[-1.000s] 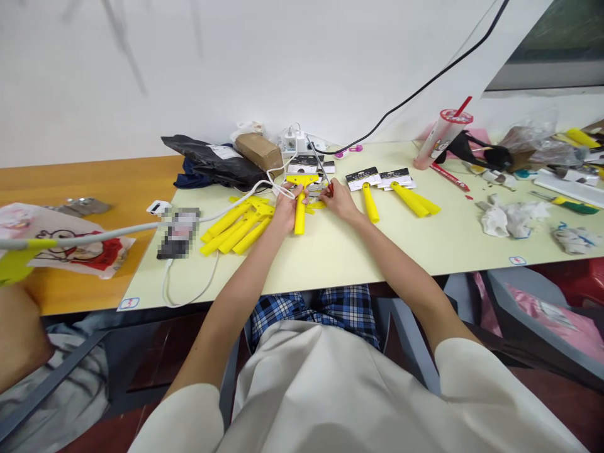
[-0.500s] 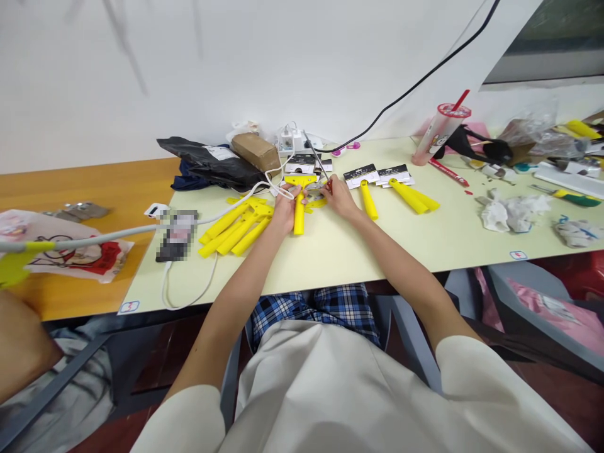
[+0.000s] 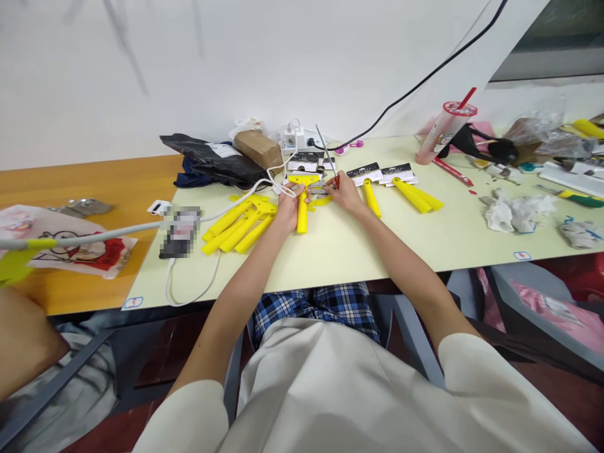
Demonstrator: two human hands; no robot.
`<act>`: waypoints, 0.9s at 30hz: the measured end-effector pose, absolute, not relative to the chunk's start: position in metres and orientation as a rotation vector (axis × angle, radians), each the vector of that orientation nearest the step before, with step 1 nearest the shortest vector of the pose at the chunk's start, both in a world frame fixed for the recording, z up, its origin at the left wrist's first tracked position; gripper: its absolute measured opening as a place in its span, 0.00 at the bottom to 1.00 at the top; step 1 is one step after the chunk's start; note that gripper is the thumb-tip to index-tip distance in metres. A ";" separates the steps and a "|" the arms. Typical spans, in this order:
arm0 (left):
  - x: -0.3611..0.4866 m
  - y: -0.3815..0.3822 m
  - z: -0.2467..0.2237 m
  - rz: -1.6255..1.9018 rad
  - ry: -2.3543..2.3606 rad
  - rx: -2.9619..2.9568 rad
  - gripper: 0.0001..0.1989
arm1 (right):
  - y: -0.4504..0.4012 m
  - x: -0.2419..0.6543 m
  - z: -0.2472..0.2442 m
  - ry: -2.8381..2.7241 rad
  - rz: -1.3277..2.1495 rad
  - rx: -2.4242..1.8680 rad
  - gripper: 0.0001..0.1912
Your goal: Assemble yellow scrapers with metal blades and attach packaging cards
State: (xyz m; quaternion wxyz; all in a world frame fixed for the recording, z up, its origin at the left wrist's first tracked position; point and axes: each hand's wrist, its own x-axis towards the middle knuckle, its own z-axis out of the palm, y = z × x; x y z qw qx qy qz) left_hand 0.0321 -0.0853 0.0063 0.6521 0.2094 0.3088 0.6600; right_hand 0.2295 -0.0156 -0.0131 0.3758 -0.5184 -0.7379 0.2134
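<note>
My left hand (image 3: pixel 286 209) is closed around a yellow scraper (image 3: pixel 302 217), its wide head at the top and its handle hanging toward me. In my right hand (image 3: pixel 348 195), just to the right, is a screwdriver (image 3: pixel 326 151) with a red handle, its thin metal shaft pointing up and away toward the wall. Small metal pieces (image 3: pixel 319 188) and flat yellow parts (image 3: pixel 321 201) lie between the hands; their details are too small to make out. Several more yellow scraper handles (image 3: pixel 238 228) are heaped left of my left hand.
Yellow-handled scrapers with black-and-white cards (image 3: pixel 399 173) lie on the right. Behind are a brown box (image 3: pixel 258 150), a black plastic bag (image 3: pixel 214 160) and a power strip (image 3: pixel 290 138). A white cable (image 3: pixel 141 225) crosses the left side. A tall cup (image 3: pixel 446 133) and crumpled tissues (image 3: pixel 514 211) stand farther right.
The screwdriver in my right hand has tilted and shifted a little to the right, showing more shaft above the hand. My left hand still holds the scraper. The whole view has shifted slightly.
</note>
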 end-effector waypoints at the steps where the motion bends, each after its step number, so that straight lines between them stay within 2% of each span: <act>1: 0.033 -0.086 0.007 1.499 0.695 0.476 0.23 | -0.014 0.228 -0.013 -1.877 0.555 -1.338 0.19; 10: 0.038 -0.092 0.014 1.452 0.711 0.434 0.27 | -0.010 0.227 -0.010 -1.863 0.665 -1.330 0.19; 17: 0.037 -0.092 0.011 1.454 0.699 0.487 0.26 | -0.008 0.222 -0.011 -1.852 0.573 -1.405 0.20; 27: 0.038 -0.093 0.013 1.422 0.751 0.494 0.25 | -0.004 0.216 -0.013 -1.812 0.488 -1.366 0.13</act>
